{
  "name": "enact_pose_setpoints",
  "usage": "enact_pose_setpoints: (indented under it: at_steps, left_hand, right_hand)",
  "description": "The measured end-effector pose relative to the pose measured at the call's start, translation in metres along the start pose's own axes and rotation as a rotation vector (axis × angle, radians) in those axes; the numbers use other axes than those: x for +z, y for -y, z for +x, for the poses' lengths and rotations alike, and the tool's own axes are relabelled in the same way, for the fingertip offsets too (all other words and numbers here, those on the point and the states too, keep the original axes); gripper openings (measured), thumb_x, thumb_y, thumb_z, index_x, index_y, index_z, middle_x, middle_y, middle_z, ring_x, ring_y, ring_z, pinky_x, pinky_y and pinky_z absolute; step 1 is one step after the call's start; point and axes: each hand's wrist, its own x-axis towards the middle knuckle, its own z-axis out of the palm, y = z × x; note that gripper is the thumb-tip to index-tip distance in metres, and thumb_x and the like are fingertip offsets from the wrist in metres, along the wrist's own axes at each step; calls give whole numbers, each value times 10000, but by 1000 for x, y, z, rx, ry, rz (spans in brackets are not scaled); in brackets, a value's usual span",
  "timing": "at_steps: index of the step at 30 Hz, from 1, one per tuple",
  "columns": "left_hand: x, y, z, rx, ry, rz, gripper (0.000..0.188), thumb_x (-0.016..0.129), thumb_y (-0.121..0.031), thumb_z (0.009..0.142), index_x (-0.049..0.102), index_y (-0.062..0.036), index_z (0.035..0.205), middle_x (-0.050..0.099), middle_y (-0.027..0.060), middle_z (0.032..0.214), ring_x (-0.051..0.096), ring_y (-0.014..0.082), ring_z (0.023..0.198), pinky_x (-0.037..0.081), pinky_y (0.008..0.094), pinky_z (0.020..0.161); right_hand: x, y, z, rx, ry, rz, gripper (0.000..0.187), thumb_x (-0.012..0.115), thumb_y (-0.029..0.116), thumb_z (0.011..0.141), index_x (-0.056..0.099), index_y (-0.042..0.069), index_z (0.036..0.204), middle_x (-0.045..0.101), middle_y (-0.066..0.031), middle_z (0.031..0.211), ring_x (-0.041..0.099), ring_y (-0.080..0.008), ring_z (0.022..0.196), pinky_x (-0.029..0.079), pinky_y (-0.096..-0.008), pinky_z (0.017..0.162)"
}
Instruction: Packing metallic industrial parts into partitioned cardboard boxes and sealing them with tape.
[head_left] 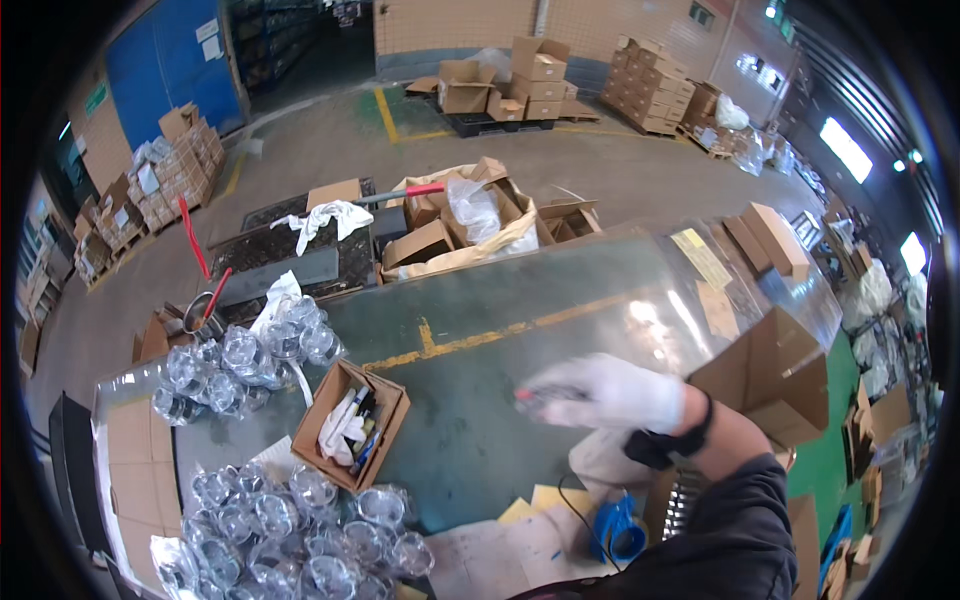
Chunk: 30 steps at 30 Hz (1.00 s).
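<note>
My right hand (pixel 612 393), in a white glove with a black band at the wrist, reaches over the green table (pixel 480 375) from the lower right. Its fingers are closed round a small dark tool with a red tip (pixel 535 397), too blurred to name. Below the hand lie a pale greyish thing (pixel 598 457) and a blue tape roll (pixel 620 530). Left of it stands an open cardboard box (pixel 395 412) with a white glove (pixel 338 432) and several pens or tools inside. My left hand is out of view.
Clear round items in plastic film (pixel 275 515) cover the near left, with a second cluster (pixel 240 355) behind. An open carton (pixel 775 375) stands at the table's right. Beyond the far edge sits a large bag of cardboard scraps (pixel 465 215). Stacked cartons (pixel 650 85) line the wall.
</note>
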Motion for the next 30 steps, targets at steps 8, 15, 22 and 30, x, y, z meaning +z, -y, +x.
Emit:
enact_pose_setpoints:
  at_steps: [8, 15, 22, 30]
  left_hand:
    - [61, -17, -44, -10, 330, 342, 479, 711, -289, 804, 610, -16, 1185, 501, 286, 1294, 466, 432, 1202, 346, 534, 1012]
    - [137, 26, -29, 307, 1006, 279, 440, 636, -339, 868, 611, -31, 1181, 511, 245, 1304, 475, 410, 1223, 349, 543, 1021]
    - [210, 4, 7, -408, 2504, 282, 443, 609, -365, 888, 607, -36, 1186, 508, 233, 1313, 485, 389, 1224, 339, 568, 1023]
    - [425, 183, -81, -615, 2753, 209, 398, 654, -352, 874, 602, -15, 1081, 612, 118, 1034, 601, 270, 940, 477, 355, 785]
  right_hand:
    - [66, 95, -354, -542, -1236, 667, 205, 484, 281, 976, 501, 102, 1074, 536, -37, 802, 461, -122, 568, 383, -280, 522]
    - [237, 100, -498, -377, -1569, 536, 233, 571, 236, 927, 543, 12, 983, 551, -108, 718, 523, -190, 535, 441, -319, 473]
    - [438, -16, -558, 789, -901, 288, 329, 587, 252, 914, 628, 7, 1130, 682, -96, 999, 655, -167, 922, 525, -321, 797]
    - [652, -144, -652, 1399, -744, 434, 437, 540, 291, 829, 611, 86, 1207, 614, -160, 1203, 593, -324, 1089, 474, -375, 929]
